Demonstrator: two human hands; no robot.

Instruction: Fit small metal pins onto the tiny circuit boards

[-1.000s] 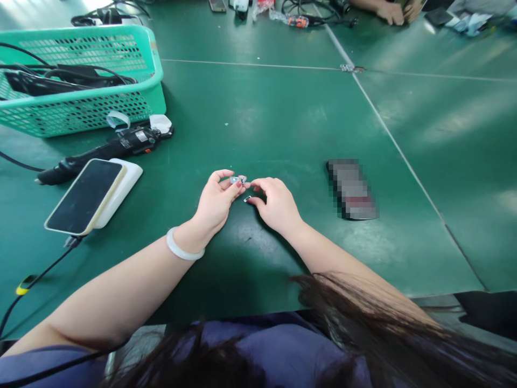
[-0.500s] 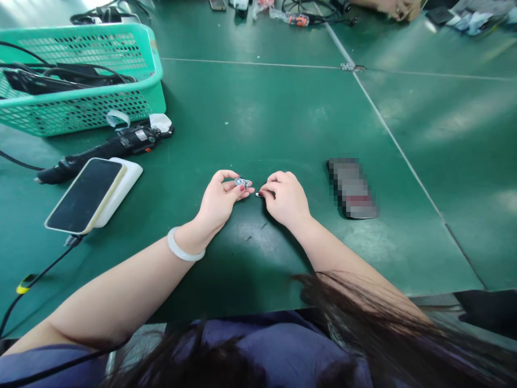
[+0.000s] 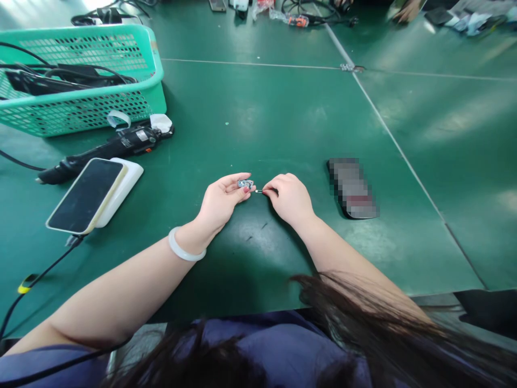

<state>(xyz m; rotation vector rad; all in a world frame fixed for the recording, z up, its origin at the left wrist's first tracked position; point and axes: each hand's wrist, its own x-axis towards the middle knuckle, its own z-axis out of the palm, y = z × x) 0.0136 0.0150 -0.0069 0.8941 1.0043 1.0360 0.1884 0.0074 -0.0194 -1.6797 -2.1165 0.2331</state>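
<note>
My left hand [image 3: 221, 200] holds a small grey-blue part [image 3: 244, 184] between its thumb and fingers, above the green table [image 3: 242, 140]. Just to the right, my right hand [image 3: 290, 196] pinches a tiny white-tipped piece [image 3: 259, 191] between thumb and forefinger. That piece points toward the fingertips of my left hand, close to them; whether they touch cannot be made out. The details of both parts are too small to tell.
A green basket [image 3: 155, 81] with black cables stands at the back left. Before it lie a black tool [image 3: 109, 148], a phone [image 3: 86, 194] and a white block [image 3: 121, 191]. A dark blurred-out object [image 3: 353, 188] lies right. A person's hand [image 3: 407, 11] shows at the far edge.
The tiny piece in my right hand shows more of its length, and the fingers have shifted slightly right. My left hand has turned a little. The other person's hand has moved at the far edge.
</note>
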